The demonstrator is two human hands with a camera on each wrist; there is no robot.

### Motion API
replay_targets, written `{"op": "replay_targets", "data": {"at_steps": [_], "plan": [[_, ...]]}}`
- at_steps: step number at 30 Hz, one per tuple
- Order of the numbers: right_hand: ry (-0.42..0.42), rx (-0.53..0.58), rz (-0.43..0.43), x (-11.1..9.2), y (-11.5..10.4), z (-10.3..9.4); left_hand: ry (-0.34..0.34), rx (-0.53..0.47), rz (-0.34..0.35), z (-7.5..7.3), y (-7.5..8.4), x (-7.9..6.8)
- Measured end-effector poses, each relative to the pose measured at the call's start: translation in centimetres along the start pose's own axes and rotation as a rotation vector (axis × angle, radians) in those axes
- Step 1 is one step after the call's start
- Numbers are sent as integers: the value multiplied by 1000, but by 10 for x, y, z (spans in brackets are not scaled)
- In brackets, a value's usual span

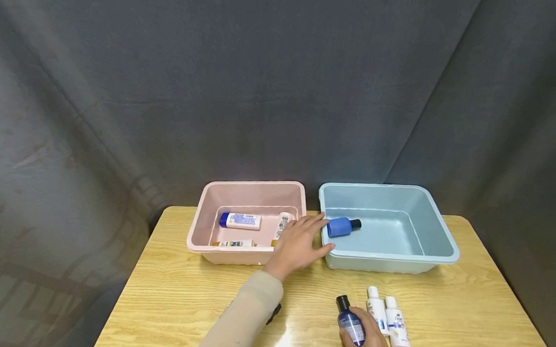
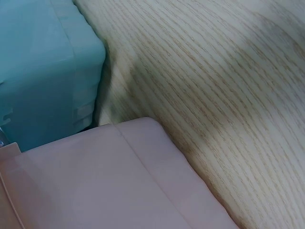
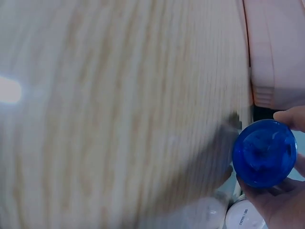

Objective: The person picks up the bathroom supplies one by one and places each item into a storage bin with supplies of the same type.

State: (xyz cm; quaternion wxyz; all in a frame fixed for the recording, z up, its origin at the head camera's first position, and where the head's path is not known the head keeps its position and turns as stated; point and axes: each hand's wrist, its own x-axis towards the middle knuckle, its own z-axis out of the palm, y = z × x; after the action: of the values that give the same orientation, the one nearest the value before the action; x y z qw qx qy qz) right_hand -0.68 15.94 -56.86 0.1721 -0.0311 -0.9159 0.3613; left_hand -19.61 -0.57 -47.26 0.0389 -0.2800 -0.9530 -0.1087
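In the head view my left hand [image 1: 299,245] reaches over the inner rims of two bins, its fingers spread. Its fingertips are beside a blue bottle with a black cap [image 1: 339,227], which lies in the left part of the light blue bin [image 1: 392,256]; whether they touch it is unclear. My right hand [image 1: 368,341] grips a dark blue bottle with a black cap [image 1: 352,325] near the table's front. That bottle's round blue base [image 3: 265,153] faces the right wrist camera, with fingers around it. The left wrist view does not show the hand.
The pink bin [image 1: 239,254] on the left holds a blue-capped white bottle [image 1: 243,221] and two tubes, one partly behind my left hand. Two white bottles, one nearer [image 1: 397,325] and one beside it [image 1: 377,312], lie right of my right hand on the wooden table [image 1: 165,299].
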Motion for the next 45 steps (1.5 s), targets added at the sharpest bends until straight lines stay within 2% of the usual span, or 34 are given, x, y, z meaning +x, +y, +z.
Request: {"op": "replay_targets", "data": {"at_steps": [3,14,25,33,38,45], "plan": [[10,-1,-11,-1,1,0,3,7,1,1,0,0],[4,22,65,-1,-7,-7,-1,36,5,0,-1,0],[85,38,38,1,-13,-12,-4,50,9,-1,1,-1],[100,87,69,7,-22,-17,0,54,16,-2,-1,0],[161,170,56,11,-29,-17,15,62,18,-3,-1,-1],[255,250,48,12,-34,-16,-16,61,16,-1,2,-4]]}}
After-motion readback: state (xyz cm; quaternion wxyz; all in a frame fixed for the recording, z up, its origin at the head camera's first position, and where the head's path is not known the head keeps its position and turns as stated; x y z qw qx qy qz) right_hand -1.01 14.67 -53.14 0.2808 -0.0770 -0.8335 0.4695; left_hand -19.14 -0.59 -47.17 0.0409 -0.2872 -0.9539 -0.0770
